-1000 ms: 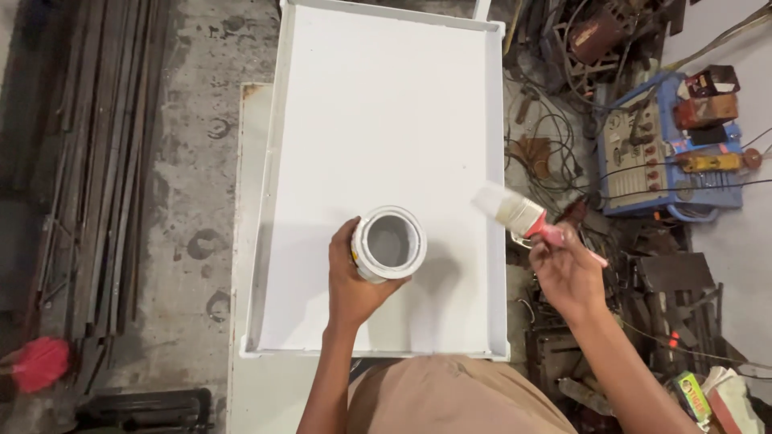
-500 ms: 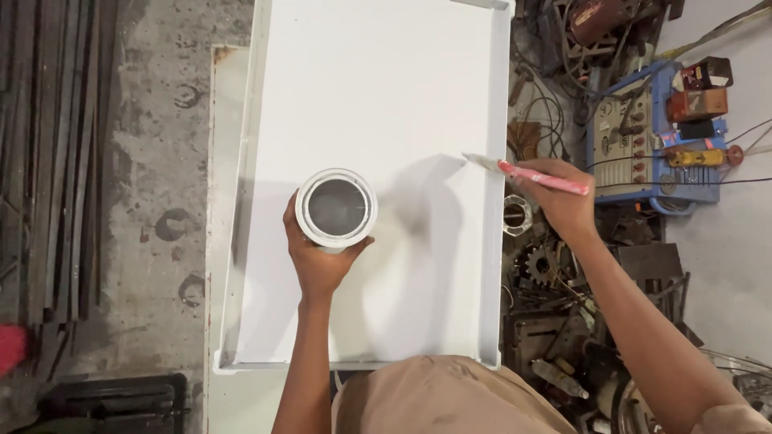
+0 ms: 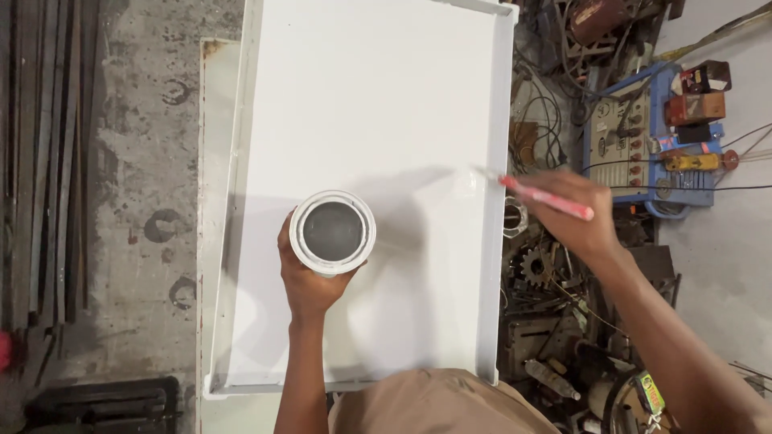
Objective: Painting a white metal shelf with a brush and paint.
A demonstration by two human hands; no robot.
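White panel (image 3: pixel 362 96) looks fully coated and glossy; left hand (image 3: pixel 310 281) grips the paint can (image 3: pixel 332 231) over its middle, right hand (image 3: pixel 575 213) clasps the pink-handled brush (image 3: pixel 539 195) at its right rim, still unfinished.

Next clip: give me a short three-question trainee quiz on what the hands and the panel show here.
1. True or false: the left hand holds an open paint can above the white panel.
2. What does the right hand grip?
A. a screwdriver
B. a paintbrush with a pink handle
C. a rag
3. Toward which edge of the panel, by the person's own sides, does the brush tip lie?

Key:
1. true
2. B, the paintbrush
3. the right edge
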